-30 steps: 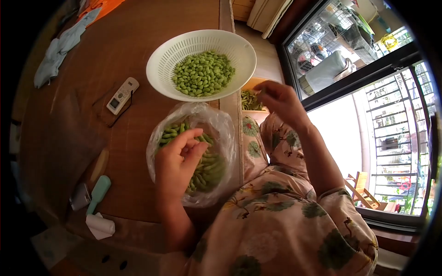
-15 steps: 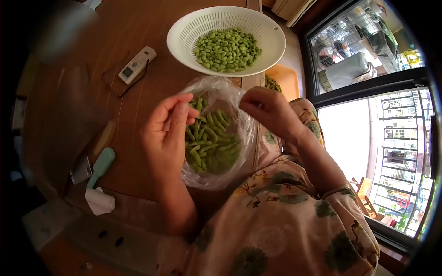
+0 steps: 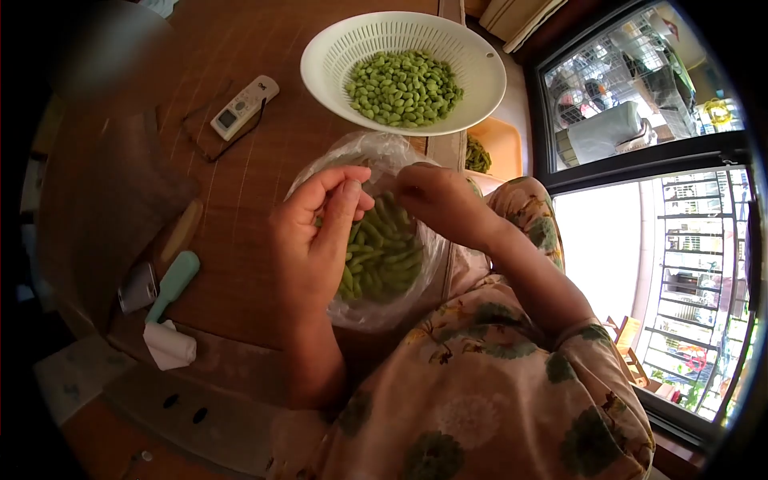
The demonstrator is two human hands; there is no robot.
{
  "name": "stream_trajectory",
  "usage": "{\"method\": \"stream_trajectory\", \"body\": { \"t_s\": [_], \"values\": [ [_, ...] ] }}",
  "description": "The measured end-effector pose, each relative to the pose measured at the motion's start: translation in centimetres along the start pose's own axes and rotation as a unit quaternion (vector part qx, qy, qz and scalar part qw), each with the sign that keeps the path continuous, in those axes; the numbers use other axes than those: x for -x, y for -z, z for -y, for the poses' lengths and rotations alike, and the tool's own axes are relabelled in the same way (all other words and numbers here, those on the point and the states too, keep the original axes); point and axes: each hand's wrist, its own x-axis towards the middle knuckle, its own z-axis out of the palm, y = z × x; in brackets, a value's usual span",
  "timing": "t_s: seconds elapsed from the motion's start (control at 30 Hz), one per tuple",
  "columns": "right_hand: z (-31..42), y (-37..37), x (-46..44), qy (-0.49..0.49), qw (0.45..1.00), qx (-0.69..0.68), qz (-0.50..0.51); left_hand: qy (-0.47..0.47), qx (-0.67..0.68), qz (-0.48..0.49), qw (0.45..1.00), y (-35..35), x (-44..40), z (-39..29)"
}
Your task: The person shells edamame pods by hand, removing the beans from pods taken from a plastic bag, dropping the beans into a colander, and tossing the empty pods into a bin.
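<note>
Over a clear plastic bag point(image 3: 432, 264) of green soybean pods point(image 3: 384, 260), both of my hands are close together. My left hand point(image 3: 316, 228) has its thumb pressed to its fingertips, and whatever lies between them is too small or hidden to make out. The fingers of my right hand point(image 3: 452, 206) are curled in and point toward the left fingertips; their contents are hidden. Just beyond the bag stands a white colander point(image 3: 324, 80), with a heap of shelled green soybeans point(image 3: 406, 88) in it.
On the brown table point(image 3: 240, 264) lie a remote control point(image 3: 244, 108), a pair of glasses point(image 3: 210, 152), a teal-handled object point(image 3: 178, 280), a phone-like object point(image 3: 138, 288) and crumpled white tissue point(image 3: 170, 346). An orange bin point(image 3: 504, 144) with empty pods point(image 3: 478, 156) stands beyond the table edge.
My two hands have come closer together over the bag. The right hand has moved left and the left hand slightly right. The whole view has shifted a little.
</note>
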Motion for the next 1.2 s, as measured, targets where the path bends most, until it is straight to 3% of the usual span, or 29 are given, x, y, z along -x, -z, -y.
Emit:
{"method": "stream_trajectory", "body": {
  "t_s": [0.1, 0.2, 0.27, 0.3, 0.4, 0.43, 0.67, 0.77, 0.9, 1.0, 1.07, 1.13, 1.2],
  "values": [
    [0.2, 1.7, 0.7, -0.039, 0.99, -0.125, -0.058, 0.035, -0.013, 0.02, 0.999, -0.2, 0.2, 0.3],
    [3.5, 2.8, 1.3, -0.047, 0.931, -0.289, -0.216, 0.044, -0.008, 0.076, 0.996, -0.5, 0.4, 0.8],
    [4.7, 2.9, 1.9, 0.012, 0.927, -0.261, -0.267, 0.075, -0.024, 0.147, 0.986, -0.5, 0.5, 1.5],
    [5.2, 2.6, 2.0, 0.057, 0.93, -0.244, -0.269, 0.037, 0.04, 0.136, 0.989, -1.3, 0.5, 1.5],
    [6.1, 1.5, 2.2, 0.159, 0.939, -0.151, -0.264, 0.055, 0.174, 0.081, 0.98, -2.7, 0.9, -0.1],
    [6.0, 1.1, 2.3, 0.165, 0.944, -0.131, -0.256, 0.063, 0.227, 0.112, 0.965, -2.2, 0.8, 0.3],
    [6.8, 1.2, 2.4, 0.13, 0.961, -0.156, -0.189, 0.047, 0.224, 0.09, 0.969, -1.5, 0.6, -0.3],
    [6.7, 2.5, 2.7, 0.065, 0.953, -0.24, -0.17, 0.076, 0.176, 0.105, 0.976, -0.7, 0.9, -1.1],
    [7.1, 3.4, 1.0, 0.074, 0.966, -0.198, -0.15, 0.062, 0.127, 0.128, 0.982, -0.7, 1.0, -1.3],
    [8.0, 3.3, 0.8, -0.037, 0.919, -0.387, -0.061, 0.042, 0.082, 0.126, 0.988, -0.9, 1.3, -0.9],
    [7.0, 3.5, 0.8, -0.04, 0.922, -0.383, -0.034, 0.031, 0.054, 0.12, 0.991, -0.8, 1.4, -1.1],
    [6.4, 3.1, 0.6, -0.014, 0.927, -0.372, -0.05, -0.01, -0.002, 0.105, 0.994, -0.8, 1.3, -1.2],
    [6.8, 3.1, 0.8, -0.047, 0.907, -0.417, -0.039, -0.075, -0.086, 0.092, 0.989, -0.5, 0.8, -1.2]
  ]
}}
